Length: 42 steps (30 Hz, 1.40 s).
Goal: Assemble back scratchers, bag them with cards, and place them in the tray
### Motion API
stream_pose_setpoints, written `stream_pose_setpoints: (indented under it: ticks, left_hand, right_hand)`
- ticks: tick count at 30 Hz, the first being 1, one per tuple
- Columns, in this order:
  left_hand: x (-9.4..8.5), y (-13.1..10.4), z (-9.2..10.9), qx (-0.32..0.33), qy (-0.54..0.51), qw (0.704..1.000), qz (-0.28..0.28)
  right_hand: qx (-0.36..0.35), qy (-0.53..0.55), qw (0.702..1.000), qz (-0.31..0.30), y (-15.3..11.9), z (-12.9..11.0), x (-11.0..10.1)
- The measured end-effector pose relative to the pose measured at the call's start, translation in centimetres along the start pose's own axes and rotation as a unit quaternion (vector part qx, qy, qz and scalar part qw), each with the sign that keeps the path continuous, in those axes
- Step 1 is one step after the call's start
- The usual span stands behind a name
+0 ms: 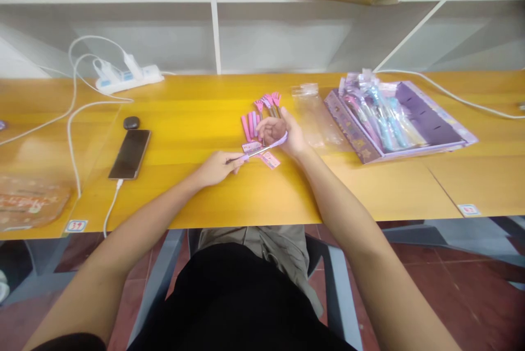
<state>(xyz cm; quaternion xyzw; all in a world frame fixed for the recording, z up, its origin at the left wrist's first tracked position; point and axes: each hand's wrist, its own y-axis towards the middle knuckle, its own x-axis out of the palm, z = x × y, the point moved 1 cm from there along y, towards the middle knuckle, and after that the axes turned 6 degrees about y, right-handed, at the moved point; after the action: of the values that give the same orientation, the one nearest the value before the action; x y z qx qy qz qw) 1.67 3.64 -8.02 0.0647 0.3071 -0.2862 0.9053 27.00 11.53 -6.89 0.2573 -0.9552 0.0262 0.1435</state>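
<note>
Held piece: a slender back scratcher [259,151] with a bare metal shaft and purple parts, slanting between the two hands above the table [197,203], its right end higher in the view.
Left hand [219,168]: closed on the back scratcher's left end, thumb and fingers pinching it, with the shaft running out past the fingertips toward the right.
Right hand [292,136]: palm turned inward, fingers curled; the purple right end lies across the base of the palm. Whether the fingers grip it, I cannot tell.
Beyond the hands: more back scratchers [276,99] with pink and purple claw-shaped heads, lying in a bunch, partly hidden by the right hand; their pink and purple handles [246,128] sit side by side to the left.
Cards: one pink printed card [251,146] and another [270,160], under and beside the shaft's line.
Purple display tray [426,107]: right of the right hand, patterned outside; clear-wrapped sticks [383,116] in blue, pink and purple heaped toward its left side, tops over the back edge.
Clear plastic bags [314,116]: flat, between the right hand and the tray.
Far left: a phone [130,154] with a cable plugged in, a small black case [132,122] just behind it.
</note>
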Motion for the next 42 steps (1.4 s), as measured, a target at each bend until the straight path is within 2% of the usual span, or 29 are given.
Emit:
stream_pose_setpoints:
  ticks: [9, 13, 15, 18, 20, 21, 23, 25, 27, 28, 30, 32, 35, 38, 42]
  left_hand:
    - [0.3, 0.0, -0.4, 0.004, 0.002, 1.0, 0.005]
    - [0.1, 0.1, 0.0, 0.006, -0.008, 1.0, -0.001]
    - [0.0, 0.3, 0.2, 0.002, -0.028, 1.0, -0.005]
    - [-0.2, 0.5, 0.2, -0.023, -0.075, 0.996, -0.032]
    - [-0.4, 0.5, 0.1, -0.048, -0.101, 0.992, -0.056]
    - [-0.5, 0.4, 0.1, -0.06, -0.112, 0.99, -0.063]
    - [-0.8, 0.3, 0.1, -0.082, -0.14, 0.985, -0.064]
    - [-1.1, 0.1, 0.4, -0.094, -0.165, 0.979, -0.069]
    - [-1.3, -0.3, 1.3, -0.09, -0.158, 0.979, -0.092]
    - [-1.3, -0.6, 2.0, -0.075, -0.131, 0.983, -0.109]
    - [-1.0, -1.3, 3.7, -0.027, -0.012, 0.992, -0.124]
    - [-0.4, -2.2, 5.5, 0.028, 0.163, 0.982, -0.086]
    - [0.8, -3.5, 7.8, 0.081, 0.365, 0.928, 0.01]
    - [1.4, -4.2, 8.9, 0.124, 0.459, 0.878, 0.055]
    - [0.8, -4.9, 9.4, 0.136, 0.513, 0.844, 0.076]
  right_hand:
    - [0.01, -0.01, 1.0, -0.001, 0.0, 0.6, 0.7]
    - [0.001, -0.008, 1.0, -0.003, 0.3, 0.8, 0.0]
    - [-0.023, -0.027, 0.999, 0.023, 0.6, 0.2, -0.8]
    - [-0.1, -0.115, 0.983, 0.104, 0.3, -2.0, -1.9]
    - [-0.167, -0.228, 0.949, 0.138, -0.7, -3.9, -2.0]
    - [-0.198, -0.304, 0.922, 0.132, -1.5, -4.7, -1.7]
    - [-0.243, -0.471, 0.845, 0.079, -3.4, -5.5, -0.9]
    - [-0.244, -0.617, 0.748, 0.004, -5.4, -5.4, 0.2]
    - [-0.223, -0.711, 0.666, -0.041, -7.4, -4.6, 1.2]
    - [-0.214, -0.742, 0.633, -0.055, -8.2, -4.2, 1.6]
    - [-0.202, -0.784, 0.583, -0.075, -9.8, -3.7, 2.5]
    - [-0.199, -0.807, 0.55, -0.086, -11.2, -3.7, 3.3]
    - [-0.199, -0.825, 0.524, -0.072, -13.0, -4.6, 4.9]
    - [-0.196, -0.835, 0.512, -0.047, -14.2, -5.6, 6.4]
    - [-0.193, -0.837, 0.512, -0.03, -14.8, -5.8, 7.9]
